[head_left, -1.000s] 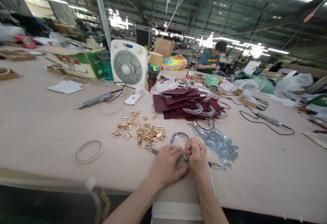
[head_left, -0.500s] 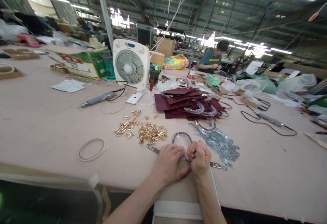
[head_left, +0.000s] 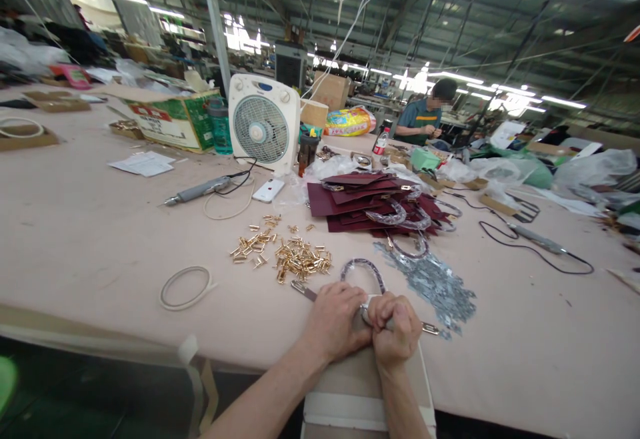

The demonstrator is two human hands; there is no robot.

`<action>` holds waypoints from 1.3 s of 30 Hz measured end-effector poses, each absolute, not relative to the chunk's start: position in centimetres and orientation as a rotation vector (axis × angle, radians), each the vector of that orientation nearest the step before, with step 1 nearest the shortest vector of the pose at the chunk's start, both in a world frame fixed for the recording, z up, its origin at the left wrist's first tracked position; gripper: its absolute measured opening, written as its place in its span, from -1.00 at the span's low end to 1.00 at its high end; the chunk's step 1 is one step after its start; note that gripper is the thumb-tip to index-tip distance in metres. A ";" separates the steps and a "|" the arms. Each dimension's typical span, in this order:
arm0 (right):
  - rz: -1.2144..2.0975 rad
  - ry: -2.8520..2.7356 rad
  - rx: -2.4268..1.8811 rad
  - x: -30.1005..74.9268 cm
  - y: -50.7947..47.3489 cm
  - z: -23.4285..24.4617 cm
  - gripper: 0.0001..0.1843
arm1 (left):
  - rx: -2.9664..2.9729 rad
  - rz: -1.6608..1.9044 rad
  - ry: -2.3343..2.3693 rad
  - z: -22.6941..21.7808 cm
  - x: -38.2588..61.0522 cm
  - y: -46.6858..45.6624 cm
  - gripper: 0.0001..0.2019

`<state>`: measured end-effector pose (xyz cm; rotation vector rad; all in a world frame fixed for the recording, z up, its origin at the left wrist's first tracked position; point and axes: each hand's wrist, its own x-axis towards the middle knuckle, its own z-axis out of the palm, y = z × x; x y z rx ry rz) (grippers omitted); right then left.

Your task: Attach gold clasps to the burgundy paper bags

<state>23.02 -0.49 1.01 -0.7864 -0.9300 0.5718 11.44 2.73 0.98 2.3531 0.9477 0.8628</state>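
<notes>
Both hands meet at the upper edge of a beige bag panel, which overhangs the table's front edge. My left hand lies over its upper left part, fingers bent and thumb toward the middle, gripping it. My right hand is a closed fist beside it; what it holds is hidden. A plastic-wrapped curved handle rises beyond the fingers. Dark strap ends with gold hardware stick out on the left and right. Gold metal fittings lie in a pile ahead, and flat silver metal plates to the right.
A stack of maroon bag pieces with wrapped handles lies farther back. Around it are a phone, a fan, a tape roll and corded electric screwdrivers on the left and right. A person works across the table.
The view has shifted slightly, so everything sits a little farther right. My right fist has turned slightly and moved a little down; my left hand keeps its place on the panel.
</notes>
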 end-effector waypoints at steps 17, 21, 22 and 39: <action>0.355 -1.195 -1.274 22.2 2.0 1.6 -0.58 | 2.381 0.876 0.957 0.6 11.4 2.8 -0.63; 0.531 -1.070 -1.252 22.7 2.5 2.4 -0.55 | 2.374 0.888 0.986 0.3 11.3 2.7 -0.54; 0.586 -0.998 -1.206 23.1 2.5 2.5 -0.54 | 2.369 0.894 0.987 0.3 11.3 2.6 -0.51; 0.700 -1.083 -1.198 24.2 4.4 2.7 -0.50 | 2.322 0.880 1.030 -0.1 11.6 2.9 -0.45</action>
